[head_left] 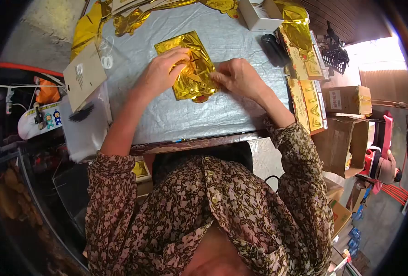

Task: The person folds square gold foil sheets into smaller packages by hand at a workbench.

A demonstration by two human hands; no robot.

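Note:
A flat, folded gold foil balloon (191,85) lies on the silvery table cover (162,117), creased and shiny. My left hand (165,69) comes over it from the left, its fingers and thumb curled on the upper middle of the foil. At the right edge of the foil is my right hand (238,77), slightly blurred, with thumb and fingertips pinched together against it. A small reddish spot shows at the foil's lower end. How much foil sits between the right fingertips is hard to see.
More gold foil (88,30) is heaped at the back left. A white open box (261,16) stands at the back right, near a black object (275,49). Printed packages (307,103) line the right edge. A beige card (84,76) lies left; cardboard boxes (346,99) stand beyond.

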